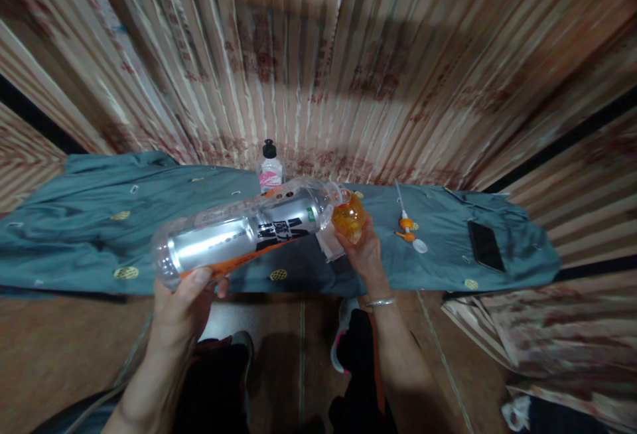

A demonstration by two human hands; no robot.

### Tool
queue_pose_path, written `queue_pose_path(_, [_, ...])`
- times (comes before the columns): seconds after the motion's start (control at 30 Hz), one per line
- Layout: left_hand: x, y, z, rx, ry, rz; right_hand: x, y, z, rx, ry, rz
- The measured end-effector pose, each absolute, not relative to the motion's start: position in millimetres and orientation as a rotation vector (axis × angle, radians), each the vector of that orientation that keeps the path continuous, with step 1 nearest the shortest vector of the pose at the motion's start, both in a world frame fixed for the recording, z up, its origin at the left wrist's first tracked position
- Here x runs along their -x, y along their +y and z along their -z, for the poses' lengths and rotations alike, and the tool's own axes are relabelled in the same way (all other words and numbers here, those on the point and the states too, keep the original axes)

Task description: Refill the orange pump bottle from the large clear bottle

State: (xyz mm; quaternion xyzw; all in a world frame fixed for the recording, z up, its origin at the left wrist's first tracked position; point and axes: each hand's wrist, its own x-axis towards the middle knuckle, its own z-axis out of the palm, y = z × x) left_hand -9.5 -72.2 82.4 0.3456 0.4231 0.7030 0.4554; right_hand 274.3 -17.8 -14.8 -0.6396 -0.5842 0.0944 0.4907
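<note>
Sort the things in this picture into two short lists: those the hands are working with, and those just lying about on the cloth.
In hand:
- large clear bottle, tipped on its side in the left hand
- small orange container, held by the right hand at the bottle's mouth

Lying about:
- black-capped bottle
- orange-and-white pump nozzle
- dark phone
- teal cloth

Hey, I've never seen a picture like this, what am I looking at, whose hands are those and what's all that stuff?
This is one picture from a camera worn on a person's head, looking down, so the two bare hands are the wearer's own. The left hand holds a large clear bottle with a silver label, tipped sideways so its mouth meets a small orange container held by the right hand. Beneath lies a blue-grey cloth. On it stand a small black-capped bottle, an orange and white pump part, and a dark phone.
</note>
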Motion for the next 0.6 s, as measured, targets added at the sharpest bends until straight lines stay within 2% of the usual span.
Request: queue_pose_path(0.6, [13.4,-73.4,-78.7,-0.891,1.011,-1.718,-272.7,-20.4,8.3,1.541,-1.418,-0.282])
